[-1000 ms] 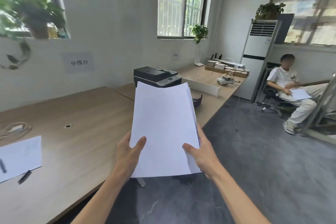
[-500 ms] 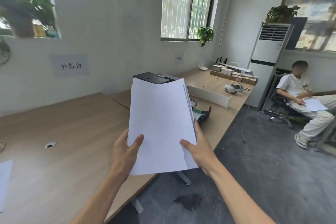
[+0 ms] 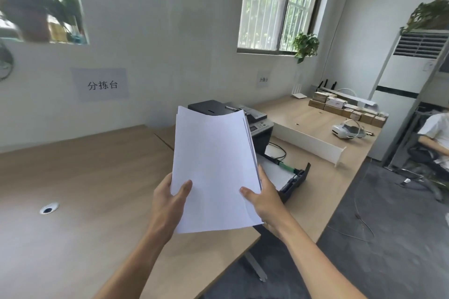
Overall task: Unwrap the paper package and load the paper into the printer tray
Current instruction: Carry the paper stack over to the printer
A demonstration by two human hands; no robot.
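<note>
White paper stack [image 3: 213,167] gripped between both hands' fingers [image 3: 183,188].

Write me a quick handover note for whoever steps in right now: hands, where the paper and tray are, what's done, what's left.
Left hand: grips the paper stack's lower left edge.
Right hand: grips its lower right edge.
Stack: unwrapped, held upright above the desk, in front of the printer.
Printer tray: pulled out, open, just right of the stack; some white already lies in it.
Done: unwrapping.
Left: lower the stack into the tray, probably square it, push the tray shut.
</note>
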